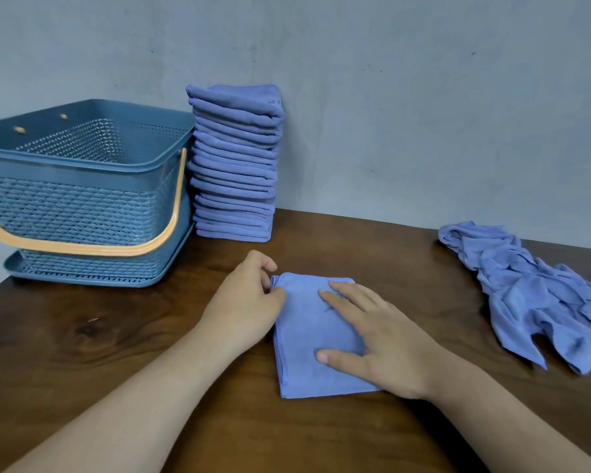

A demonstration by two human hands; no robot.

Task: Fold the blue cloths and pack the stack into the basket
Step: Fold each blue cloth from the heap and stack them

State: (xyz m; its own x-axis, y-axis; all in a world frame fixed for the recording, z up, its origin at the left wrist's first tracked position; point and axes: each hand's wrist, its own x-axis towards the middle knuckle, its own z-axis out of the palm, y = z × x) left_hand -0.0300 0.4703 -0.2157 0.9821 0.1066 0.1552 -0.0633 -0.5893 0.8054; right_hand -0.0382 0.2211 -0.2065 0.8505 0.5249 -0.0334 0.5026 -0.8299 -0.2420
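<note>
Right in front of me, near the middle of the worktop (pixel 116 353), lies the folded cloth (pixel 307 343), a blue rectangle with its long sides running away from me. My left hand (pixel 243 302) is at its far left corner, fingers curled, thumb and fingertips pinching the edge there. My right hand (pixel 382 339) lies flat on the right half of the cloth, fingers straight and spread, the thumb pointing left across the near part; it presses down and grips nothing.

Beyond the cloth, at the back of the worktop, stands the stack (pixel 236 165) of cloths already folded. It is tall, a little uneven, and its back is against the wall (pixel 423 97). Just left of the stack, touching it or nearly so, is the basket (pixel 82 199), blue plastic with woven-pattern sides and perforated inner walls, sitting on a matching flat base. Its orange handle (pixel 82 249) is swung down and hangs across the side that faces me. The basket is close to the left corner of the worktop.

Well off to my right, a heap of loose cloths (pixel 533 291) sprawls crumpled from the back edge toward me, apart from everything else.

Dark brown wood with a visible grain and a knot near my left forearm makes up the worktop. Behind it the wall is plain grey-blue, with a few small marks. Both my forearms are bare and reach in from the bottom edge of the view.
</note>
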